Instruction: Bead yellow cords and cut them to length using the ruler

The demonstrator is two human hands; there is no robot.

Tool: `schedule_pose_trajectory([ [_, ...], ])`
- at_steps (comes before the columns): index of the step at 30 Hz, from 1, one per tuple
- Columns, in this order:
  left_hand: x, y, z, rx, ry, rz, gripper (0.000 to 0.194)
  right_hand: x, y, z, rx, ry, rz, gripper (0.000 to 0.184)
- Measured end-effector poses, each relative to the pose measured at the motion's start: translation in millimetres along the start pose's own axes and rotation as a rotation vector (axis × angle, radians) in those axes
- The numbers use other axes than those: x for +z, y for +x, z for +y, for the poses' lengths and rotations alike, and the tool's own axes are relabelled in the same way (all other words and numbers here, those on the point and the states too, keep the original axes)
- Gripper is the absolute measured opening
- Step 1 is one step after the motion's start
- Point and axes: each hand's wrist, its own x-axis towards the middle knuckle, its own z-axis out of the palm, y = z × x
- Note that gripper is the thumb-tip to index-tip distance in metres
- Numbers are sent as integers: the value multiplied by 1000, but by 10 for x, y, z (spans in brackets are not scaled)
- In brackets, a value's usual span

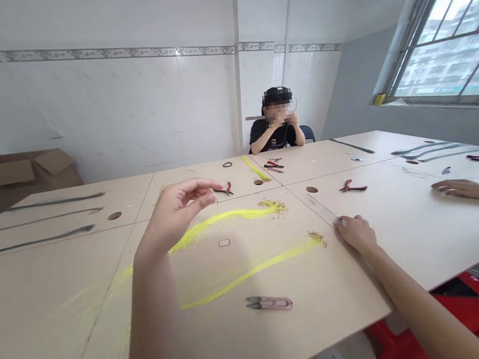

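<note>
My left hand is raised above the table, thumb and fingers pinched together on something too thin to make out. Beneath it lie two bundles of yellow thread, one farther away and one nearer, each ending in a cluster of small gold bits. My right hand rests on the table with fingers curled on the near end of a clear ruler. Pink thread snips lie near the table's front edge. A small red-edged tag sits between the bundles.
Red pliers lie beyond the ruler and another pair behind my left hand. Another person's hand rests on the table at right. A seated person works at the far side. Dark strands lie at left. A cardboard box stands by the wall.
</note>
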Motion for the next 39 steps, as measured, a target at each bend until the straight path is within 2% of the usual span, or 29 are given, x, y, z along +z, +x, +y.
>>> schedule_pose_trajectory([
  [3, -12, 1, -7, 1, 14, 15, 14, -57, -59, -164, -7, 60, 38, 31],
  [6, -19, 6, -15, 13, 4, 21, 15, -121, -347, -486, -152, 175, -2, 41],
  [9, -24, 19, -46, 0, -2, 30, 16, -182, -896, -931, -432, 315, -188, 34],
  [11, -30, 26, -75, -17, 2, 24, 17, -194, -1309, -1216, -594, 342, -417, 27],
  [12, -33, 27, -87, -22, 1, 16, 16, -185, -1492, -1336, -631, 352, -487, 21],
  [15, -44, 18, -108, -36, -11, 2, 16, -109, -1850, -1565, -744, 313, -557, 15],
  [20, -68, -17, -102, -54, -23, 12, 16, 4, -1881, -1583, -753, 193, -598, 16],
  [27, -157, -54, -130, -40, -34, 56, 18, -47, -1821, -1485, -774, 160, -656, 26],
  [31, -214, -74, -139, -37, -44, 94, 17, -159, -1847, -1493, -780, 137, -602, 33],
  [34, -255, -91, -134, -38, -37, 106, 17, -219, -1867, -1468, -782, 90, -579, 30],
  [37, -295, -119, -127, -26, -35, 126, 15, -187, -1879, -1382, -776, 102, -543, 25],
  [39, -317, -142, -120, -18, -52, 130, 15, -145, -1870, -1323, -740, 215, -513, 19],
])
